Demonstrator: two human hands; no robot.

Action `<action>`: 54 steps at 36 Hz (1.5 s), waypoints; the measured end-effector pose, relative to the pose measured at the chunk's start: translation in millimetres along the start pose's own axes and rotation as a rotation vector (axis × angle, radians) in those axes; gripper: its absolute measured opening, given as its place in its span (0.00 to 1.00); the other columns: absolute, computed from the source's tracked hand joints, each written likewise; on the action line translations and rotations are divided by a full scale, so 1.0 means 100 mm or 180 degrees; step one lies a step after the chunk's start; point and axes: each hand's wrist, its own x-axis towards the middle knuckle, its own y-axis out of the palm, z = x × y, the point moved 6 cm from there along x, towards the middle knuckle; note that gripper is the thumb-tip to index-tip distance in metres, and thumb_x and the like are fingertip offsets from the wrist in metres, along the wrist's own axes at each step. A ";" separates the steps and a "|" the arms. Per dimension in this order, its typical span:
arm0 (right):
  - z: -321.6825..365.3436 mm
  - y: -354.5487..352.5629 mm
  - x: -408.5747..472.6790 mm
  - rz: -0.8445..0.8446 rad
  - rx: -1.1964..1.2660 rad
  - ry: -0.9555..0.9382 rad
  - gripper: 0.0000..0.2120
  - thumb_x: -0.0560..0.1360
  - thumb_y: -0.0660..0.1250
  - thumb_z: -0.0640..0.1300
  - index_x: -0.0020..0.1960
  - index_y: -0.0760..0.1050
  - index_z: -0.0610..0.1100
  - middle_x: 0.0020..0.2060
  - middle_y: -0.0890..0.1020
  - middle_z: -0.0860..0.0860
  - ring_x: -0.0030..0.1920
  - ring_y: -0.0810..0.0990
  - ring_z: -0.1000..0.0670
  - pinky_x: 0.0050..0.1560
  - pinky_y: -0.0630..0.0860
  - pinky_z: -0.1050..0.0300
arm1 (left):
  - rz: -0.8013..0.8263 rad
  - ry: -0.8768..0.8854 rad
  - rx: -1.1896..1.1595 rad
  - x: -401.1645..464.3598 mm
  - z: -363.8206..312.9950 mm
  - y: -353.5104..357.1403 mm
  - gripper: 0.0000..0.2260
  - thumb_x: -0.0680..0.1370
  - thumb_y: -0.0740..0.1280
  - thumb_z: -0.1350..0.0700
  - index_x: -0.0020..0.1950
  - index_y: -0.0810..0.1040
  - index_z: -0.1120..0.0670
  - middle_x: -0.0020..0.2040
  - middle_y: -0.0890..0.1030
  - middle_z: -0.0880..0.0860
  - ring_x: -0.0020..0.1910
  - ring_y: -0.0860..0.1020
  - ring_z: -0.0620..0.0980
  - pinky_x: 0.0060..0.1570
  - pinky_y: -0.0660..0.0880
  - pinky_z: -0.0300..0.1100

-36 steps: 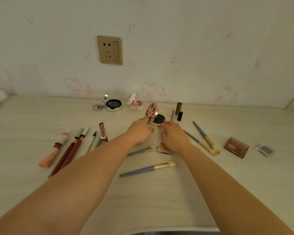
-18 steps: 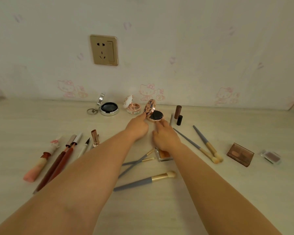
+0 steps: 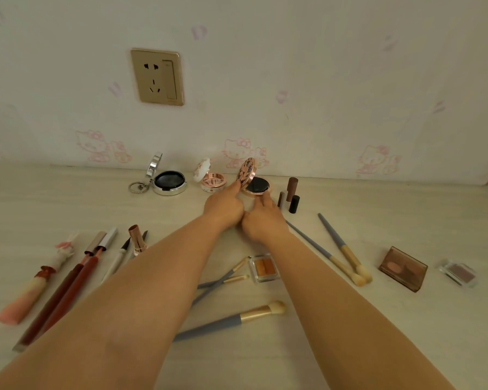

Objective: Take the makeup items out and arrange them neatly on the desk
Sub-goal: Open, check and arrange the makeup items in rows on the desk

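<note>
Scene: a person is reaching both bare arms across a pale bench [image 3: 350, 347] toward a wall with cartoon-cat wallpaper and a gold socket [image 3: 157, 76].
Left hand: the left hand [image 3: 224, 206] is pointing its forefinger at the raised patterned lid of the rose-gold compact [image 3: 252, 180], the other fingers curled in and holding nothing; the tip appears to be touching the lid's lower edge.
Right hand: the right hand [image 3: 264, 219] is lying beside the left, straight fingertips reaching the compact's front rim.
Compact: sitting open at the back of the bench, dark pad showing, just right of the white-lidded compact [image 3: 210, 177].
Back row: a silver compact [image 3: 165, 178] with a key ring is standing open at the left; 3 small dark tubes [image 3: 290, 194] are standing at the right.
Left side: lip pencils and a rose-gold lipstick [image 3: 137, 237] are lying in a fan.
Centre: an orange blush pan [image 3: 264, 267] and a grey-handled brush [image 3: 231, 320] are lying between the forearms.
Right side: 2 brushes [image 3: 341, 247], a brown palette [image 3: 403, 267] and a clear eyeshadow case [image 3: 458, 273].
</note>
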 end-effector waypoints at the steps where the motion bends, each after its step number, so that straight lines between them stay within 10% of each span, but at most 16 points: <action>1: 0.00 0.00 0.01 -0.0005 0.0023 0.0014 0.32 0.78 0.54 0.47 0.77 0.46 0.39 0.77 0.48 0.41 0.77 0.49 0.44 0.76 0.48 0.50 | -0.0022 0.0024 0.0024 0.01 0.00 0.00 0.29 0.75 0.56 0.62 0.76 0.59 0.48 0.68 0.72 0.57 0.64 0.71 0.59 0.62 0.70 0.51; 19: 0.09 -0.15 -0.32 0.0175 0.0485 -0.0185 0.23 0.81 0.53 0.43 0.75 0.58 0.39 0.75 0.59 0.44 0.74 0.59 0.46 0.71 0.58 0.53 | -0.0106 -0.0116 -0.0868 -0.35 -0.09 -0.11 0.27 0.79 0.54 0.65 0.77 0.55 0.51 0.75 0.62 0.57 0.72 0.63 0.54 0.67 0.61 0.41; 34: -0.27 -0.34 -1.36 0.0493 0.0797 -0.0109 0.25 0.75 0.67 0.47 0.71 0.67 0.48 0.68 0.71 0.50 0.66 0.70 0.51 0.60 0.62 0.62 | 0.0309 -0.0172 -0.0805 -1.30 -0.15 0.03 0.20 0.78 0.59 0.61 0.70 0.68 0.53 0.67 0.73 0.53 0.65 0.71 0.51 0.62 0.67 0.41; 44: -0.40 -0.30 -1.58 -0.0223 0.0882 0.0051 0.22 0.75 0.67 0.44 0.68 0.70 0.46 0.66 0.73 0.49 0.67 0.71 0.50 0.66 0.64 0.59 | 0.0239 -0.0055 -0.0596 -1.64 -0.23 0.06 0.19 0.78 0.59 0.61 0.70 0.69 0.55 0.67 0.73 0.55 0.66 0.71 0.53 0.64 0.65 0.41; 54: -0.53 -0.34 -1.65 -0.0453 0.3662 0.0717 0.14 0.77 0.65 0.43 0.60 0.75 0.38 0.48 0.80 0.47 0.52 0.80 0.48 0.56 0.77 0.56 | -0.0053 0.0811 -0.0024 -1.79 -0.45 -0.08 0.23 0.77 0.66 0.53 0.71 0.67 0.51 0.69 0.69 0.51 0.67 0.69 0.50 0.63 0.67 0.42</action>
